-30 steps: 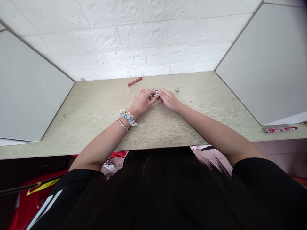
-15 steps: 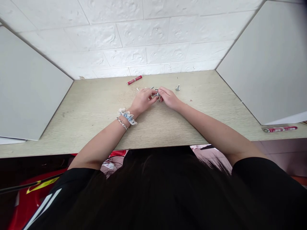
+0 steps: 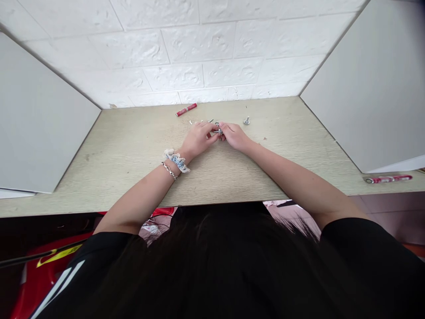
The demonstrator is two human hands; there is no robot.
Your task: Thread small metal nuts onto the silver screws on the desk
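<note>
My left hand (image 3: 200, 138) and my right hand (image 3: 235, 135) meet over the middle of the table, both closed on a small shiny metal piece (image 3: 219, 131). It looks like a bolt with a nut or washer, though fingers cover most of it. Just behind my left fingertips lies a thin screw (image 3: 210, 121), partly hidden. Farther left, a small pale bit (image 3: 190, 122) rests on the wood. To the right of my right hand, a bolt with a wide round head (image 3: 246, 120) stands with its shank up.
A red tube (image 3: 186, 110) lies near the white brick wall (image 3: 179, 77). Another red tube (image 3: 389, 179) is at the right front edge of the table (image 3: 126, 177). Grey panels stand on the left (image 3: 40, 119) and right (image 3: 368, 88). Below the left edge is a red stool (image 3: 36, 283).
Both hands stay in place around the metal piece. My right fingers have shifted slightly on it; the view has tilted a little.
</note>
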